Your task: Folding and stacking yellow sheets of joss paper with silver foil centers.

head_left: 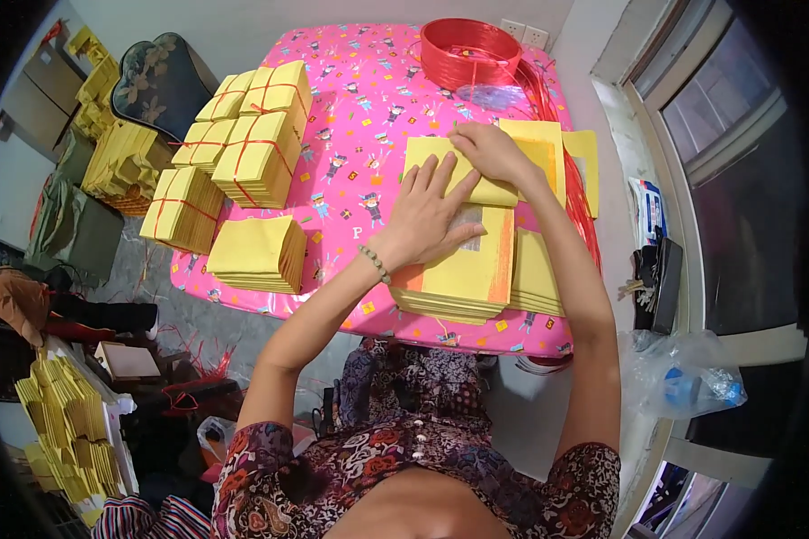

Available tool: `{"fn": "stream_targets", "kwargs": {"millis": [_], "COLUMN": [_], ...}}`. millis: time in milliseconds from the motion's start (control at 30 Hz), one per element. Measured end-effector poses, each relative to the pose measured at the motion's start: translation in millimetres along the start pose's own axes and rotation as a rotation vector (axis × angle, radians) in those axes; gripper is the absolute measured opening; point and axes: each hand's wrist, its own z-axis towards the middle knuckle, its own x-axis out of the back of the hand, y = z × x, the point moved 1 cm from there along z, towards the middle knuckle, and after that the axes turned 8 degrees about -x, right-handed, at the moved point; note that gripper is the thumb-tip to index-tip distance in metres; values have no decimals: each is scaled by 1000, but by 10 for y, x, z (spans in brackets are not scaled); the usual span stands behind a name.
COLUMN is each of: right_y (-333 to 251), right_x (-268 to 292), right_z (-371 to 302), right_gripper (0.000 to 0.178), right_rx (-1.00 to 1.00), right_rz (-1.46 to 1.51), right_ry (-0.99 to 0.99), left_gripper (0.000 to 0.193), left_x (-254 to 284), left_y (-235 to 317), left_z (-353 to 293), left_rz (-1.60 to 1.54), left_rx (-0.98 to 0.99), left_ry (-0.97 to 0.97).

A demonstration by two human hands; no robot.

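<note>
Paper (494,194) under hands (427,216), tied bundles (259,160) left, red coil (466,70) beyond

Left hand (427,214) lies flat on yellow paper (496,192); right hand (494,153) touches its far edge.

Light is bright; bent edges fade black.

- Pale wall (360,13) is fitted with white sockets (523,34).
- Table (355,103) is covered in glossy pink print.
- Dark floral-backed chair (160,81) is placed at left.
- Grey floor (202,319) is partly exposed.
- Window (724,103) is set at right.
</note>
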Motion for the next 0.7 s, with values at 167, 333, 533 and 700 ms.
{"fn": "stream_targets", "kwargs": {"millis": [167, 333, 533, 700], "right_y": [-62, 3, -8, -7], "right_x": [-14, -38, -61, -72], "right_z": [-32, -33, -31, -99], "right_gripper": [30, 30, 30, 29], "right_rx": [-8, 25, 24, 10], "right_rz": [1, 17, 63, 51], "right_ry": [19, 55, 48, 90], "left_gripper": [79, 76, 75, 75], "left_x": [45, 135, 125, 122], "left_y": [21, -36, -66, -39], "left_z": [-4, -28, -86, -70], "left_rz": [-39, -146, -166, -171], "left_rx": [16, -69, -55, -67], "left_ry": [-51, -80, -169, -163]}}
